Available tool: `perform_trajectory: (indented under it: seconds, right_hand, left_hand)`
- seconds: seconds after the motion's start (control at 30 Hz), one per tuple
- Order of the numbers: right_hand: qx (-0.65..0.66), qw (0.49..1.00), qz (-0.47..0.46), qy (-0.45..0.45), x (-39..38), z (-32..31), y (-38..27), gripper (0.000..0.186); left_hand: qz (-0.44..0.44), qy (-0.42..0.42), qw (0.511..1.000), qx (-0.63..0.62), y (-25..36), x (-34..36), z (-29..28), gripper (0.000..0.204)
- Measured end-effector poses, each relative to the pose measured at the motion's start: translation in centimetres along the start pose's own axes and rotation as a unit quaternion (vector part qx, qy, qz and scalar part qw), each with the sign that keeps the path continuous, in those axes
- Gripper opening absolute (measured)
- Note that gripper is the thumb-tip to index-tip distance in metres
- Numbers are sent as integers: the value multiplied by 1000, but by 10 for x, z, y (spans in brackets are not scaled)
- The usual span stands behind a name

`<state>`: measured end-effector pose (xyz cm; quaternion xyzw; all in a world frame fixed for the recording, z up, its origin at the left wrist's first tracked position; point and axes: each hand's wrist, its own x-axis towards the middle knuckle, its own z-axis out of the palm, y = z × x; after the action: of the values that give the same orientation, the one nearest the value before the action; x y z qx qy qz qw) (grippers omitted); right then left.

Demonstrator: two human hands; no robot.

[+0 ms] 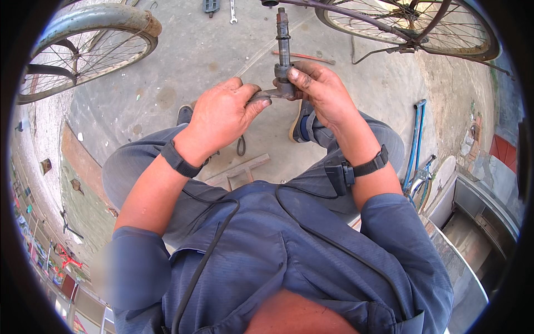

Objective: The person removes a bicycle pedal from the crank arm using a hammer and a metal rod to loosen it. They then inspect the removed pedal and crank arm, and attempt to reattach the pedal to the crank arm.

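Note:
My right hand (pixel 317 92) is closed on a dark, greasy metal shaft assembly (pixel 283 47), held upright in the head view, with threads at the top and a thick collar lower down. A flat metal arm (pixel 277 93) extends leftward from its base, and my left hand (pixel 222 114) is closed on that arm, thumb along it. Beyond the hands on the concrete lie a red metal bar (pixel 303 55), a steel spanner (pixel 233 14) and a dark pedal-like part (pixel 211 6). A wooden piece (pixel 245 166) lies below, between my legs.
A grey bicycle wheel with a rusty mudguard (pixel 105 23) is at the upper left, another bicycle (pixel 406 39) at the upper right. A blue frame (pixel 417 133) lies to the right, near a metal cabinet (pixel 484 200). My bent knees (pixel 125 164) flank the work.

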<state>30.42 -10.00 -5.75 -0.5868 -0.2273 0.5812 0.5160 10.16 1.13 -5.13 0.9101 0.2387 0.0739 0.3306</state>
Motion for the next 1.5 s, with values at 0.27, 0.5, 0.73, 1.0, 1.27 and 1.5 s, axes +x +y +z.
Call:
perform_trajectory:
  seconds: [0.27,0.5,0.73,1.0,1.27,1.5]
  right_hand:
    - [-5,999,42,14,-4,4,-7,41]
    - [21,998,57,24,-6,7,-13,40]
    - [39,997,66,24,-7,8,-13,41]
    - [52,997,62,11,-6,6,-10,40]
    - [74,994,75,16,-7,7,-11,40]
    - [74,993,86,23,-7,8,-11,41]
  left_hand:
    - [-6,-9,999,-36,-2,1,1,31]
    - [-12,-26,997,-66,-3,1,1,32]
    - [-15,-30,996,-77,-3,2,2,31]
    - [-25,-46,992,-113,-3,1,3,31]
    - [-34,-57,987,-147,-4,1,3,31]
    - [-46,-49,979,-195,-2,0,4,31]
